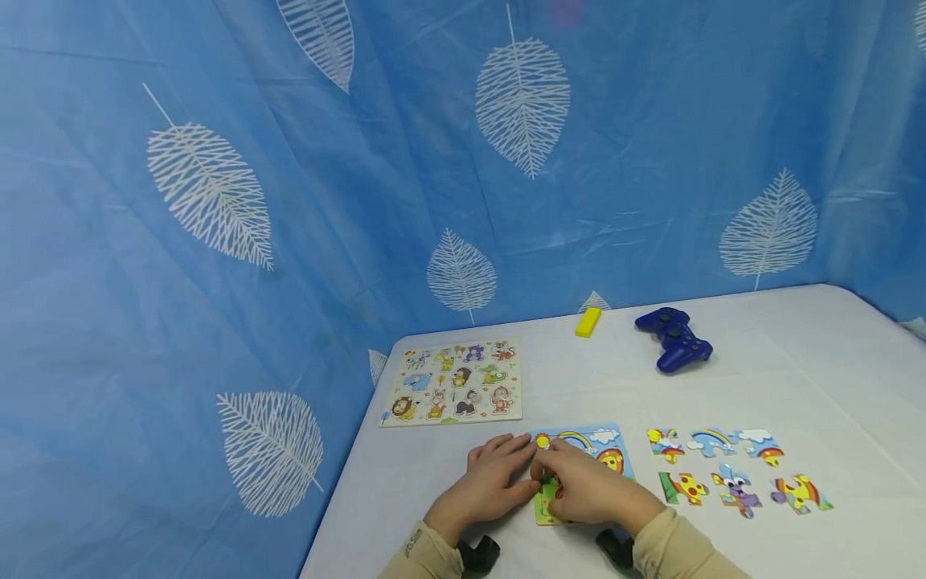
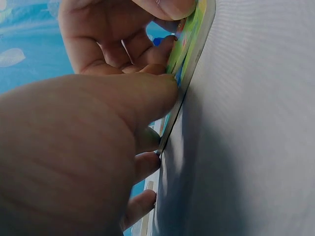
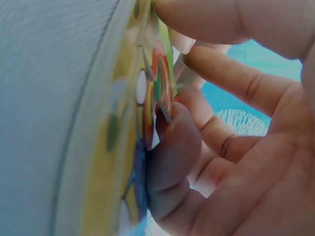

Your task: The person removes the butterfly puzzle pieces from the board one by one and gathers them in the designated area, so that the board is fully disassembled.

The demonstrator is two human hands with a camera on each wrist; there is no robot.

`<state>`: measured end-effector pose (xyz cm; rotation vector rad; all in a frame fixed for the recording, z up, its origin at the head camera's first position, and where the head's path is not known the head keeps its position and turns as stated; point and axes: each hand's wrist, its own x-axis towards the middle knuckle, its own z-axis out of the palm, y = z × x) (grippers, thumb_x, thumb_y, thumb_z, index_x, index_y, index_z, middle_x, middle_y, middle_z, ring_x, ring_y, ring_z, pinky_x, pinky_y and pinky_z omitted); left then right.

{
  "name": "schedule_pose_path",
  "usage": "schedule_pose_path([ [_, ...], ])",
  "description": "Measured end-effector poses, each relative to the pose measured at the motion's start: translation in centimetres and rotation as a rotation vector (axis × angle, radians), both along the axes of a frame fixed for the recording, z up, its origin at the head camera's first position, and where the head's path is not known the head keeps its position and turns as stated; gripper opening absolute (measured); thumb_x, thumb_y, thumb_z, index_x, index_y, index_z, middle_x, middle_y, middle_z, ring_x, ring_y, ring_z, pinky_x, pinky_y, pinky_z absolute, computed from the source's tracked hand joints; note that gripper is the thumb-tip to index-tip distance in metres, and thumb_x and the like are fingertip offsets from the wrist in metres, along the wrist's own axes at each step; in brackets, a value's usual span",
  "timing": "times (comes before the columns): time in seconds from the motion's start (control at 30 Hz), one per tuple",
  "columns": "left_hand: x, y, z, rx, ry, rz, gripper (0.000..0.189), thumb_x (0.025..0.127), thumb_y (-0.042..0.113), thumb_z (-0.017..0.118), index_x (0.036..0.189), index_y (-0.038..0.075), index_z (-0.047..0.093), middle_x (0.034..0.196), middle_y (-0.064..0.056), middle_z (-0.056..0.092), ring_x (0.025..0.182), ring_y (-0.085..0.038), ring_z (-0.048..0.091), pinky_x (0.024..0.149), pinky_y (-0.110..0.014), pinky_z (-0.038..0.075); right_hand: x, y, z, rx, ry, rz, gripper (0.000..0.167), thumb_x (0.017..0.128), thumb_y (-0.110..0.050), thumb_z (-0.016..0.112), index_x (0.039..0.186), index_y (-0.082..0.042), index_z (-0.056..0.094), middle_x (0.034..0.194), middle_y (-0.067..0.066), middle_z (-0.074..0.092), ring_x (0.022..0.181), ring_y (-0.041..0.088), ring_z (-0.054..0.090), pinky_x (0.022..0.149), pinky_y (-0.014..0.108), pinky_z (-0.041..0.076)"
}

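A small jigsaw board [image 1: 620, 444] with a sun, rainbow and cloud picture lies on the white table under both hands. My left hand [image 1: 486, 484] rests along its left side, with fingers fairly straight; in the left wrist view its thumb [image 2: 152, 93] touches the board's edge. Over the board's lower middle, my right hand [image 1: 589, 486] has its fingers curled and pinches a jigsaw piece [image 3: 161, 69], which stands tilted against the board in the right wrist view. Most of that piece is hidden by the fingers.
Right of the board lie loose jigsaw pieces in two rows, among them a giraffe piece [image 1: 683, 487] and a rainbow piece [image 1: 712, 441]. Behind are an animal puzzle board [image 1: 454, 382], a yellow block [image 1: 588, 322] and a blue game controller [image 1: 674, 339]. A blue leaf-patterned curtain [image 1: 376, 161] hangs beyond the table.
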<state>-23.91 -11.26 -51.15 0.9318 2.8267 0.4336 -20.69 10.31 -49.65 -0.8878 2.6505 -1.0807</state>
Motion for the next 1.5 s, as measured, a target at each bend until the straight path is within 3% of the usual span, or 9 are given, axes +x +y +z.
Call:
schedule_pose_path([
  [0.2, 0.00, -0.03, 0.07, -0.001, -0.003, -0.004, 0.051, 0.109, 0.043, 0.045, 0.158, 0.027, 0.043, 0.165, 0.008, 0.037, 0.152, -0.025, 0.033, 0.112, -0.061, 0.028, 0.11, 0.25, 0.34, 0.000, -0.009, -0.002, 0.046, 0.072, 0.005, 0.071, 0.111, -0.018, 0.068, 0.101, 0.000, 0.056, 0.084, 0.013, 0.050, 0.071, 0.032, 0.044],
  [0.43, -0.03, -0.03, -0.01, 0.001, -0.010, 0.004, 0.054, 0.106, 0.038, 0.051, 0.159, 0.027, 0.043, 0.165, 0.008, 0.037, 0.152, -0.025, 0.033, 0.113, -0.062, 0.028, 0.14, 0.25, 0.28, -0.011, 0.010, 0.010, 0.047, 0.072, 0.010, 0.066, 0.108, -0.020, 0.069, 0.108, -0.004, 0.060, 0.095, 0.013, 0.055, 0.081, 0.035, 0.049],
  [0.87, 0.03, -0.10, 0.18, 0.006, -0.013, 0.001, 0.056, 0.106, 0.045, 0.052, 0.159, 0.028, 0.043, 0.166, 0.008, 0.037, 0.152, -0.026, 0.033, 0.113, -0.063, 0.027, -0.14, 0.59, 0.32, -0.057, -0.025, -0.004, 0.040, 0.079, 0.010, 0.065, 0.111, -0.015, 0.067, 0.086, -0.004, 0.055, 0.077, 0.010, 0.048, 0.068, 0.030, 0.040],
  [1.17, 0.01, -0.14, 0.20, 0.009, -0.004, -0.015, 0.057, 0.106, 0.045, 0.053, 0.159, 0.027, 0.042, 0.166, 0.007, 0.037, 0.152, -0.027, 0.033, 0.111, -0.063, 0.028, 0.10, 0.76, 0.65, -0.100, -0.079, -0.006, 0.040, 0.082, 0.011, 0.062, 0.113, -0.013, 0.068, 0.096, -0.003, 0.063, 0.085, 0.014, 0.054, 0.070, 0.029, 0.044],
  [1.5, 0.08, 0.02, 0.25, -0.006, -0.011, -0.008, 0.057, 0.106, 0.046, 0.052, 0.159, 0.029, 0.041, 0.166, 0.009, 0.036, 0.153, -0.026, 0.033, 0.112, -0.063, 0.028, 0.11, 0.74, 0.66, -0.081, -0.090, 0.000, 0.036, 0.083, 0.008, 0.063, 0.112, -0.012, 0.068, 0.092, -0.003, 0.064, 0.079, 0.008, 0.054, 0.068, 0.028, 0.046],
])
